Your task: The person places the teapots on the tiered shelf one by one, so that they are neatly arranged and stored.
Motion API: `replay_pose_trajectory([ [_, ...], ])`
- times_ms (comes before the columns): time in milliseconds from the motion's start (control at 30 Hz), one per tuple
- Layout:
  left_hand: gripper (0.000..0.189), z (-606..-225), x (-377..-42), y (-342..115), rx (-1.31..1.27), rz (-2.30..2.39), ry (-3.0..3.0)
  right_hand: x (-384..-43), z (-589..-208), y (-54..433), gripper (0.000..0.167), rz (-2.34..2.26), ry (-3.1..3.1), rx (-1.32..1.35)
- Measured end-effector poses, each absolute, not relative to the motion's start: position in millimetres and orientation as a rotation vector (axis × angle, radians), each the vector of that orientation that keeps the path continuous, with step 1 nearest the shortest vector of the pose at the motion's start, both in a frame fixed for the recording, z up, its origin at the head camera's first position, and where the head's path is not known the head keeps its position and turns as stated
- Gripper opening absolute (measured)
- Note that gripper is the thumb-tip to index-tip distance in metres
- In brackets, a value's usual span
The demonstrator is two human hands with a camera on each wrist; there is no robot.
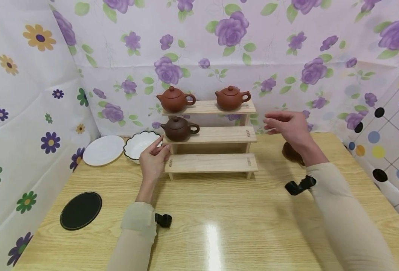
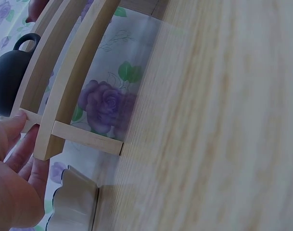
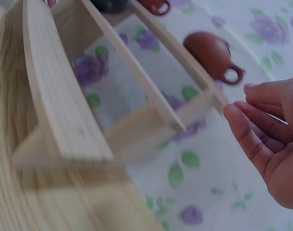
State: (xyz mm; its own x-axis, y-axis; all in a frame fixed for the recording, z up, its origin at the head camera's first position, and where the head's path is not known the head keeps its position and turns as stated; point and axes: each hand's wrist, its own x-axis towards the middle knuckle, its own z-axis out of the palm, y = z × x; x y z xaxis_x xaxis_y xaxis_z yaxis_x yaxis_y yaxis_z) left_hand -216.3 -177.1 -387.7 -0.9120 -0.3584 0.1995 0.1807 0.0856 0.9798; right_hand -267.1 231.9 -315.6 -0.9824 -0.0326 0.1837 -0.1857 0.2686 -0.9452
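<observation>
A three-step wooden shelf stands mid-table. Two red-brown teapots sit on its top step and a dark brown teapot on the left of the middle step. My left hand rests at the shelf's left end, its straight fingertips touching the side support. My right hand hovers in the air just right of the shelf, fingers loosely bent and holding nothing; the right wrist view shows its fingers apart from the shelf. A brown object on the table is mostly hidden behind my right wrist.
A white plate and a white bowl with a dark scalloped rim lie left of the shelf, the bowl close beside my left hand. A black round mat lies front left. Floral cloth walls close in the table.
</observation>
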Motion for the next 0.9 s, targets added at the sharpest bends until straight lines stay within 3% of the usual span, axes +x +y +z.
replay_pose_trajectory([
  [367, 0.042, -385, -214, -175, 0.177, -1.854, -1.995, -245, -345, 296, 0.017, 1.814, -2.394, -0.003],
  [567, 0.043, -398, -224, -178, 0.191, -1.851, -1.993, -236, -363, 323, 0.026, 1.770, -2.424, -0.084],
  [767, 0.042, -415, -234, -183, 0.183, -1.850, -1.966, -229, -374, 338, 0.021, 1.810, -2.350, -0.097],
  [900, 0.041, -417, -234, -183, 0.153, -1.823, -1.961, -225, -381, 342, 0.029, 1.712, -2.375, -0.173],
])
